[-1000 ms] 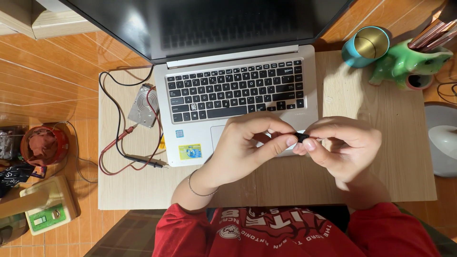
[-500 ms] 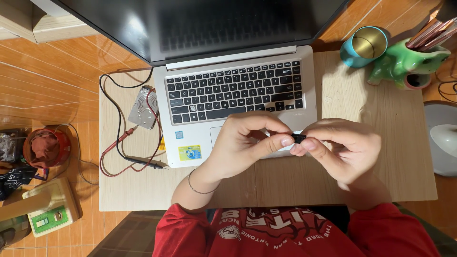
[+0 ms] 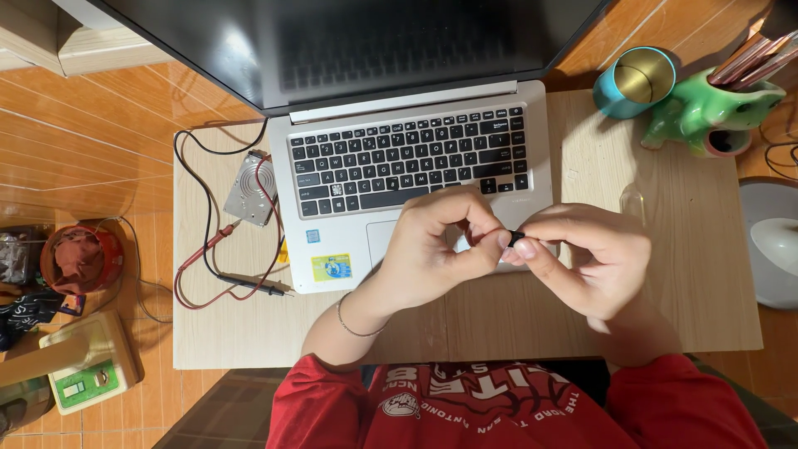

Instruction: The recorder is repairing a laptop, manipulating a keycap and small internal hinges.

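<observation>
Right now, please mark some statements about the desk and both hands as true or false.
1. Both hands pinch one small dark object over the laptop. True.
2. The left hand rests flat on the keyboard. False: it is raised, fingers curled toward the right hand.
3. The teal cup stands near the green holder. True.
4. The red and black probe leads lie right of the laptop. False: they lie left.

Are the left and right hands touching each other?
Touching. Head view: left hand and right hand fingertips meet around a small black object above the laptop.
</observation>
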